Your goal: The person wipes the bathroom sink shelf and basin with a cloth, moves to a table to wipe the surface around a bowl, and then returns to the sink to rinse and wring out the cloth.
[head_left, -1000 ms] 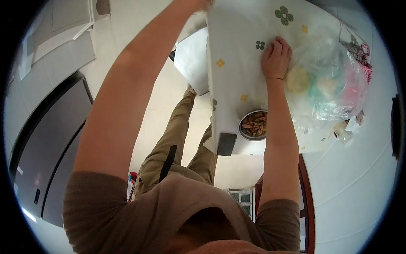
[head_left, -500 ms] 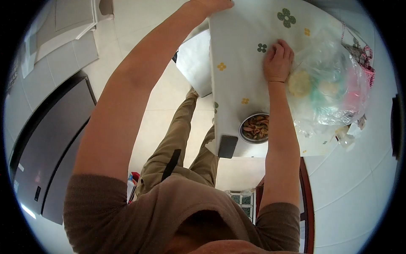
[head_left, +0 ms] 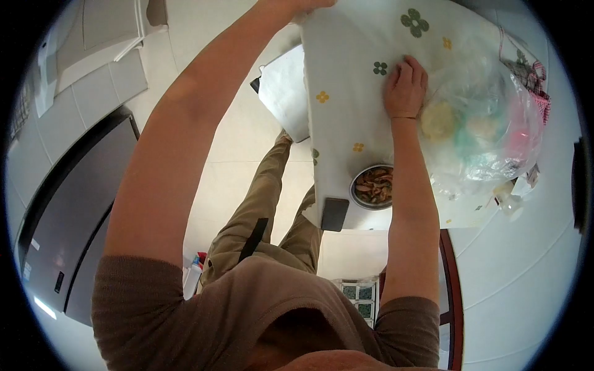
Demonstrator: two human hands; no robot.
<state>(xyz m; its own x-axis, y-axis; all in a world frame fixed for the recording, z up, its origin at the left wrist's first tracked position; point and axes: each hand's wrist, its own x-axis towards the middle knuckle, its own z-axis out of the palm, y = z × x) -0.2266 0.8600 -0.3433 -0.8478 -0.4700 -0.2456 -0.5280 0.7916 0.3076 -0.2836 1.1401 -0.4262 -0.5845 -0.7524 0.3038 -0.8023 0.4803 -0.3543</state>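
Observation:
A white tablecloth (head_left: 346,133) with green and yellow flowers covers the table. At its far left corner, my left hand (head_left: 314,4) is closed on the cloth's edge; the top of the view cuts off most of the fingers. My right hand (head_left: 406,88) rests palm down on the cloth, its fingers slightly bent and apart. Just right of it lies a clear plastic bag (head_left: 489,127) with yellowish, green and pink things blurred inside. Beside my right forearm stands a metal bowl (head_left: 371,187) of sliced brown food, partly hidden by the arm.
A dark phone (head_left: 335,214) lies at the table's near edge, close to the bowl. A white-topped stool (head_left: 284,93) stands on the floor left of the table. A grey fridge (head_left: 74,216) is at the far left. Checked pink fabric (head_left: 539,102) sits behind the bag.
My left hand has moved slightly left, and the cloth's far left edge and its flowers have shifted left with it. My right hand has barely moved, and the bowl stays in place.

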